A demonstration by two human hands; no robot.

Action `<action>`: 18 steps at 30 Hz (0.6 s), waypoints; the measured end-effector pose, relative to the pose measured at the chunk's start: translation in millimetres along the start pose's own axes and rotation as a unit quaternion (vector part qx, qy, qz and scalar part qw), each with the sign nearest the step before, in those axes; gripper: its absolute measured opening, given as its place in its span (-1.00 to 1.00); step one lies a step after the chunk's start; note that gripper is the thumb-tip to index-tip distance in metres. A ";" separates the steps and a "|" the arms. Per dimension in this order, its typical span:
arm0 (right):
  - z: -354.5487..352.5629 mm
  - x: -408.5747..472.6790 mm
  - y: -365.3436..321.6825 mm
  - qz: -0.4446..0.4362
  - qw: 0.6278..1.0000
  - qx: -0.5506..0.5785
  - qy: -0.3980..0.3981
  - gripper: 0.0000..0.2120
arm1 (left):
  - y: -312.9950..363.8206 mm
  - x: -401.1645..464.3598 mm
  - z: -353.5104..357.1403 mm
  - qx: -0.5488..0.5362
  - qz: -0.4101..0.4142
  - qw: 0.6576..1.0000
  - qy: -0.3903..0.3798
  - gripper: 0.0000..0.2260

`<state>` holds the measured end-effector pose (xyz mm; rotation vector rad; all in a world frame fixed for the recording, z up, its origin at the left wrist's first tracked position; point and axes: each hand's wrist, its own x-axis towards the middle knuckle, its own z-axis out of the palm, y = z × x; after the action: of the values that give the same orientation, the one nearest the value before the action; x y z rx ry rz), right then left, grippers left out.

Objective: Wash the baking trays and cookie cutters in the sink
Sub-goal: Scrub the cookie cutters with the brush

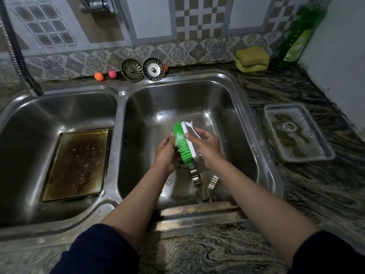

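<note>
While reaching over the marbled desk [197,252] edge, dark sleeves [98,252] pushed up, forearms bare. Over the right basin of the sink [233,107]: metal cookie cutters [203,186] heaped on the bottom near the front wall. Just above them, left hand [166,153] curled round something small, mostly hidden, pressed to green bristles; right hand [207,148] gripping the white back of the scrub brush [183,141]. Left basin: brown-stained baking tray [79,165], wet with droplets. Right of the sink, on the desk, a second tray [298,133] holding soapy water. Farther back, two strainers [142,69], small coloured balls [105,75], yellow sponges [251,59], green soap bottle [300,32].
</note>
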<state>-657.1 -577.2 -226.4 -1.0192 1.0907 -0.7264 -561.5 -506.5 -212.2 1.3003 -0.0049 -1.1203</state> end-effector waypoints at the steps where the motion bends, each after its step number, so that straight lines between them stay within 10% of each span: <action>1: -0.6 0.9 -0.2 -0.005 1.000 -0.013 0.008 -0.55 | 0.0 -2.2 0.7 -0.004 -0.008 1.000 -0.007 -0.87; 18: -7.9 5.2 -0.1 -0.089 0.982 -0.158 0.043 -0.51 | -5.6 -4.3 -6.4 -0.025 -0.065 0.995 -0.069 -0.69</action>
<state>-662.9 -584.1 -229.2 -1.3807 1.2266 -0.7610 -563.7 -498.1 -216.2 1.1903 0.0054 -1.3118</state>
